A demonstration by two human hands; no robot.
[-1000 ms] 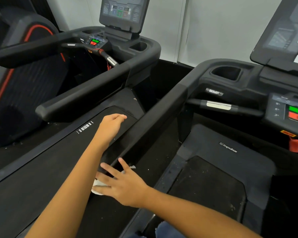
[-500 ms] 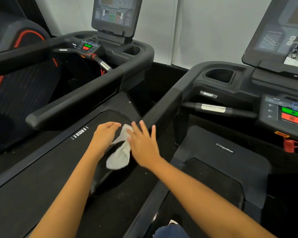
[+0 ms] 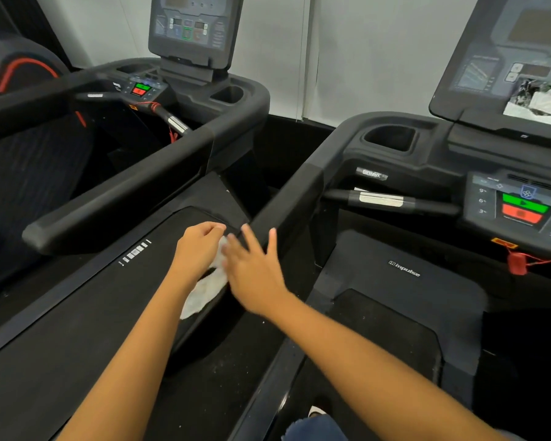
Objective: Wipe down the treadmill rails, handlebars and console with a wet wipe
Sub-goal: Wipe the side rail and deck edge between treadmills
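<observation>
A white wet wipe [image 3: 204,294] hangs crumpled against the near end of the right treadmill's left handrail [image 3: 287,202]. My left hand [image 3: 201,246] has its fingers curled on the wipe's upper end. My right hand [image 3: 255,268] is beside it on the rail, blurred, fingers spread, its fingertips over the top of the wipe. The right treadmill's control panel [image 3: 516,205] with green and red buttons lies to the right, under its dark screen [image 3: 506,58].
A second treadmill stands on the left, with its handrail [image 3: 124,192], console [image 3: 191,27] and belt [image 3: 77,313]. A crinkled wipe packet [image 3: 541,103] rests on the right screen's ledge. A red safety clip [image 3: 517,264] hangs under the right panel.
My right hand slid up the rail from the low spot where it pressed the wipe. My left hand has taken hold of the wipe's upper end.
</observation>
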